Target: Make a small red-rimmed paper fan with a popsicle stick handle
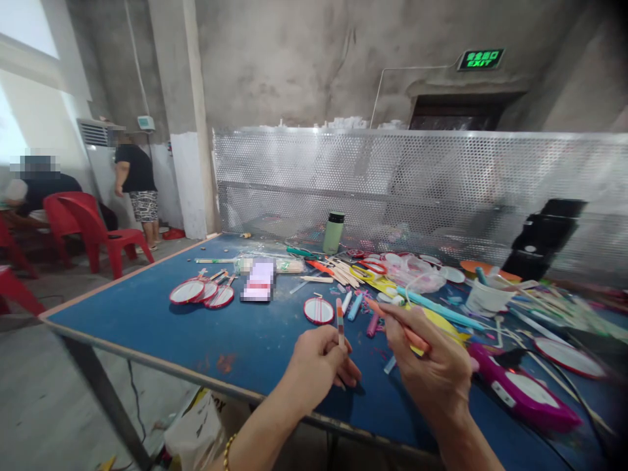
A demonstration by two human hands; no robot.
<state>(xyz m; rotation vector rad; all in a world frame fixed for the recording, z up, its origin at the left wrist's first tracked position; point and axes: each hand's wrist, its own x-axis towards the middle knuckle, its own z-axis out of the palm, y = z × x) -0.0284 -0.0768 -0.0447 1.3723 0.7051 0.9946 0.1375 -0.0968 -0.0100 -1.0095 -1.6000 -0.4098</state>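
Observation:
My left hand (326, 360), close to the near table edge, pinches a short, thin stick banded in orange and pale colours (339, 317) and holds it upright. To its right, my right hand (432, 356) grips an orange pen-shaped tool (417, 339) like a pen, its tip pointing up and left towards the stick. The two do not appear to touch. Just beyond my left hand lies a round, red-rimmed white disc (318, 311). Beside the disc are a light blue stick (355, 306) and a dark pink stick (373, 324).
On the blue table (161, 333) are overlapping red-rimmed discs (188, 292), a phone (258, 280), a green bottle (334, 233), a white cup (485, 301) and a purple device (527, 386) with a cable. Loose sticks and scissors clutter the right side. A perforated metal panel (304, 163) stands behind.

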